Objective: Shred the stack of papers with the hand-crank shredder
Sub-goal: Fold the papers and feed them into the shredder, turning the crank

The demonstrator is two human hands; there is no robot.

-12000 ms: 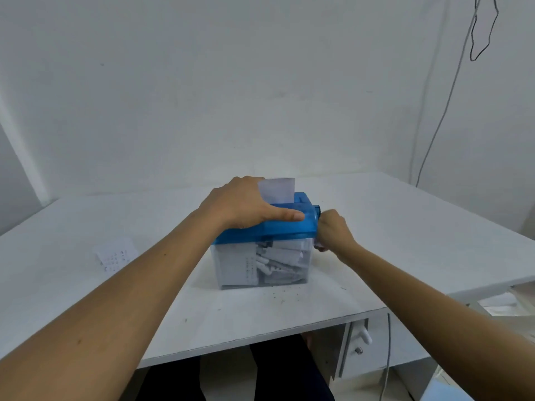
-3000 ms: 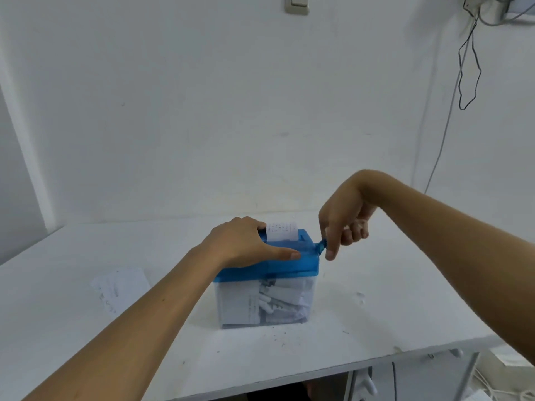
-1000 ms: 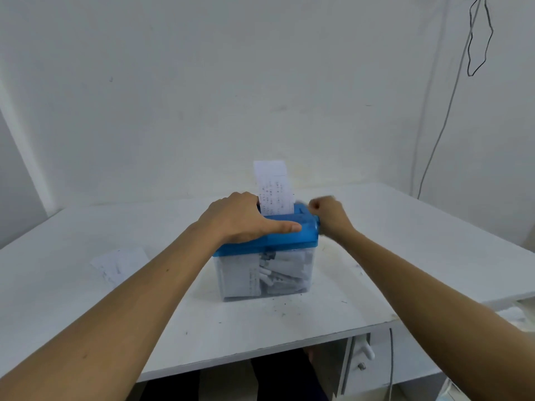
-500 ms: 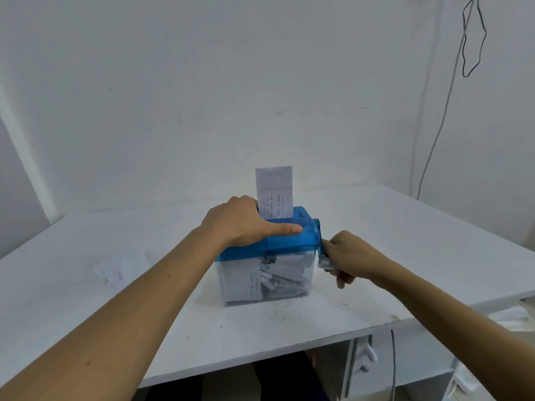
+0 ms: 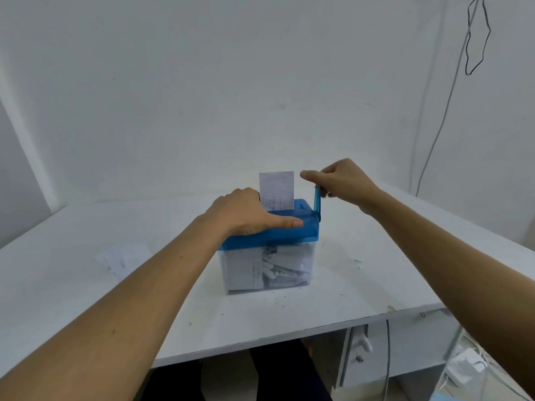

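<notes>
A small shredder with a blue lid (image 5: 292,231) and a clear bin (image 5: 269,267) full of paper strips stands mid-table. A printed paper slip (image 5: 277,190) sticks upright out of its slot. My left hand (image 5: 246,212) lies over the lid's left part, thumb stretched along the front edge. My right hand (image 5: 338,179) grips the knob of the blue crank (image 5: 317,202), whose arm points straight up at the lid's right end. More paper sheets (image 5: 123,257) lie flat on the table to the left.
The white table (image 5: 390,273) ends at a front edge close to me, with a drawer unit (image 5: 373,345) beneath on the right. Dark cables (image 5: 443,117) hang down the right wall. Small paper crumbs dot the tabletop around the shredder.
My right hand has swung the crank from its low position beside the bin up to the top of its turn. The paper slip sits slightly lower in the slot. My left hand stays on the lid.
</notes>
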